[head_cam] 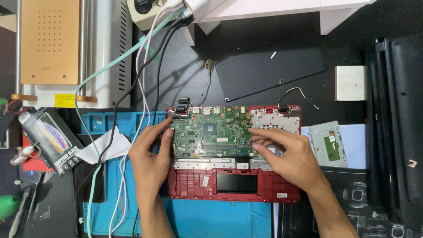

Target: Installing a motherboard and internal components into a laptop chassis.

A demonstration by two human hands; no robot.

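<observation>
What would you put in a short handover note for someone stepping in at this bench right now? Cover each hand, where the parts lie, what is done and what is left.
Left hand: fingertips on the left edge of the green circuit board, holding nothing.
Right hand: fingers flat on the board's right edge, holding nothing.
Parts: the board sits in the opened red laptop base, on a blue work mat. A loose touchpad module lies to the right; a dark cover panel lies behind.
Done: base opened, board exposed.
Left: board is still seated in the base; whether its screws are out cannot be told.
</observation>
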